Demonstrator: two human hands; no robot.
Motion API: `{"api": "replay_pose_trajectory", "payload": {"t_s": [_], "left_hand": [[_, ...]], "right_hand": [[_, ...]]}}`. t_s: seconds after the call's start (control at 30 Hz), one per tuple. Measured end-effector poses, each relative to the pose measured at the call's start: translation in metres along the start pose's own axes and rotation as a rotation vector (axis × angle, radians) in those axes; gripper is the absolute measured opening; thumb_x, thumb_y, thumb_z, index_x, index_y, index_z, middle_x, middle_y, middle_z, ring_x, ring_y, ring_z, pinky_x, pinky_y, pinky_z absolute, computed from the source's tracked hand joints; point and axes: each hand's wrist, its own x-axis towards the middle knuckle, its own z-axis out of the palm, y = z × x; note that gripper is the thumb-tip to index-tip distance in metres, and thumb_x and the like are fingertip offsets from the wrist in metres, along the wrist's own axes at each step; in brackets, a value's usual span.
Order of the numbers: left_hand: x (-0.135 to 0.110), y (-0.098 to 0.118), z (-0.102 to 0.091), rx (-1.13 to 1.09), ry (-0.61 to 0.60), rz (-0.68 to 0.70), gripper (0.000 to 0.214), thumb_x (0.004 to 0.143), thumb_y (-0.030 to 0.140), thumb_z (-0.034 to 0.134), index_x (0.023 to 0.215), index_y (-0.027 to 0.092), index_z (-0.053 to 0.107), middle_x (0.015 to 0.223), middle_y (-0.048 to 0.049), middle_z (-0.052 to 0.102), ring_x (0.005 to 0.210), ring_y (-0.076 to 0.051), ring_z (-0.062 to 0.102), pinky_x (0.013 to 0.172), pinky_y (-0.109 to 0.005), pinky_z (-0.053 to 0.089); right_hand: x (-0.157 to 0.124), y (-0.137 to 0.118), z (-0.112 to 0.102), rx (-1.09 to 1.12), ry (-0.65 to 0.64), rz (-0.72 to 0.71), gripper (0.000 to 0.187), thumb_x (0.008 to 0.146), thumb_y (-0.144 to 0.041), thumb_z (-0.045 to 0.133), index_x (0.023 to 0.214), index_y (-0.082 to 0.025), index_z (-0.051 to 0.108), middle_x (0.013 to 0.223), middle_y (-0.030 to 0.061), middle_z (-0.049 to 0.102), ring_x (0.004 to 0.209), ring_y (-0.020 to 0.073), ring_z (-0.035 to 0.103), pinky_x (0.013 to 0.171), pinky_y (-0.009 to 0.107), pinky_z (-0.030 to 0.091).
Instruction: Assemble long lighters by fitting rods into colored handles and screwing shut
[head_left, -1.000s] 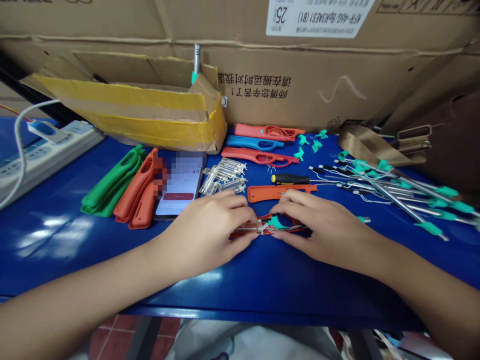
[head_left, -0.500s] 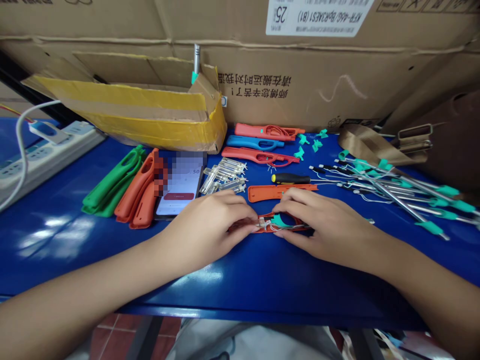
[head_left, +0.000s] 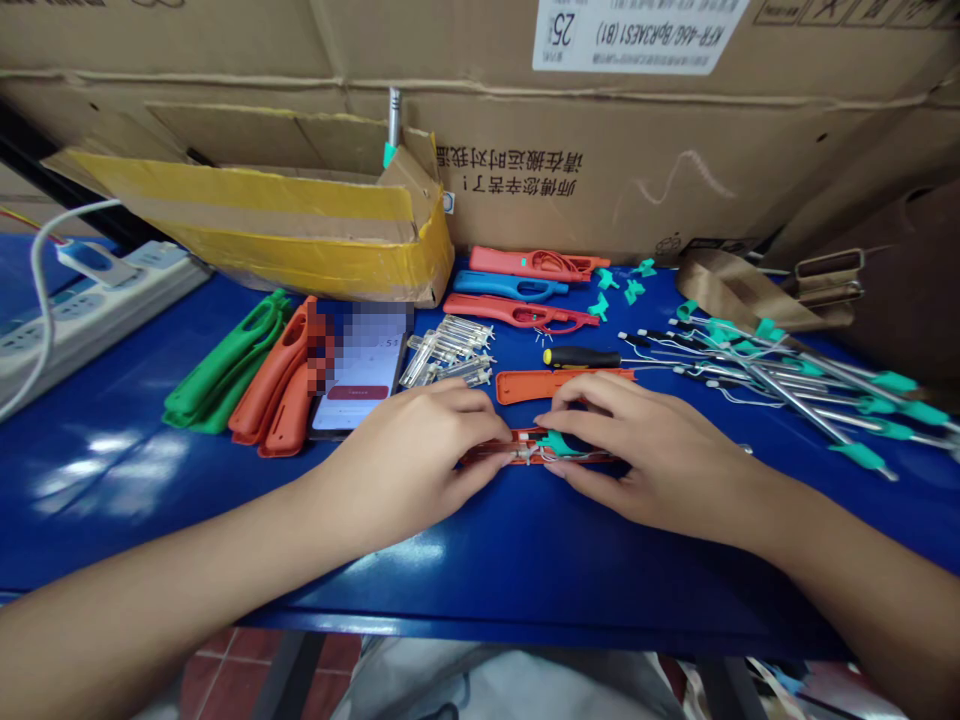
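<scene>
Red case half [head_left: 534, 462], open side up, at table's [head_left: 480, 570] near middle, between both hands. Left hand [head_left: 431, 445]: thumb and fingertips pinching case's left end, around clear tube [head_left: 519, 452]. Right hand [head_left: 637, 450]: fingers curved, thumb and fingertips gripping case's near and far edges beside green trigger [head_left: 553, 443]. White wires next to trigger. Just behind: orange case half [head_left: 525, 387], then black-and-yellow screwdriver [head_left: 581, 357]. Phone [head_left: 367, 365] beyond left hand; metal rods [head_left: 799, 400] right.

Workshop: screwdriver [head_left: 592, 357], loose plastic casings [head_left: 529, 387]
</scene>
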Motion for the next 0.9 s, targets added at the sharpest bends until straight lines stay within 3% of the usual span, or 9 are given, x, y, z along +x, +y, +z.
{"api": "replay_pose_trajectory", "payload": {"t_s": [0.1, 0.23, 0.43, 0.57, 0.9], "left_hand": [[0.000, -0.001, 0.000, 0.013, -0.012, -0.009, 0.017, 0.101, 0.027, 0.062, 0.104, 0.023, 0.078, 0.097, -0.0038, 0.074, 0.094, -0.022, 0.067, 0.087, -0.037, 0.054], [0.000, -0.002, 0.001, 0.026, -0.005, -0.025, 0.018, 0.101, 0.029, 0.063, 0.104, 0.023, 0.080, 0.095, -0.0037, 0.074, 0.093, -0.022, 0.067, 0.085, -0.037, 0.054], [0.000, -0.003, 0.002, 0.049, -0.001, -0.030, 0.018, 0.100, 0.028, 0.063, 0.101, 0.023, 0.080, 0.094, -0.0040, 0.073, 0.092, -0.023, 0.067, 0.085, -0.037, 0.054], [0.000, -0.002, 0.001, 0.060, 0.005, -0.032, 0.018, 0.100, 0.028, 0.062, 0.101, 0.022, 0.080, 0.094, -0.0042, 0.073, 0.093, -0.024, 0.067, 0.085, -0.038, 0.054], [0.001, -0.002, 0.001, 0.067, -0.004, -0.034, 0.020, 0.101, 0.030, 0.060, 0.103, 0.023, 0.079, 0.093, -0.0032, 0.072, 0.092, -0.022, 0.066, 0.084, -0.037, 0.054]], "right_hand": [[-0.001, 0.000, -0.002, -0.065, 0.009, -0.140, 0.029, 0.102, -0.033, 0.054, 0.126, -0.025, 0.069, 0.131, 0.0104, 0.066, 0.116, 0.0263, 0.062, 0.093, 0.043, 0.053], [-0.004, -0.004, -0.004, -0.191, -0.033, -0.242, 0.038, 0.103, -0.035, 0.052, 0.134, -0.018, 0.065, 0.146, 0.0140, 0.061, 0.126, 0.0311, 0.059, 0.104, 0.053, 0.048], [-0.006, -0.015, 0.001, -0.326, -0.082, -0.224, 0.054, 0.102, -0.041, 0.053, 0.146, -0.009, 0.055, 0.160, 0.0199, 0.046, 0.138, 0.0355, 0.052, 0.111, 0.058, 0.044], [-0.006, -0.019, 0.002, -0.353, -0.067, -0.199, 0.058, 0.102, -0.045, 0.051, 0.146, -0.007, 0.056, 0.157, 0.0230, 0.048, 0.140, 0.0372, 0.051, 0.112, 0.062, 0.044], [-0.010, -0.017, 0.003, -0.331, -0.057, -0.217, 0.061, 0.104, -0.051, 0.046, 0.147, -0.008, 0.054, 0.154, 0.0203, 0.053, 0.140, 0.0342, 0.052, 0.114, 0.059, 0.042]]}}
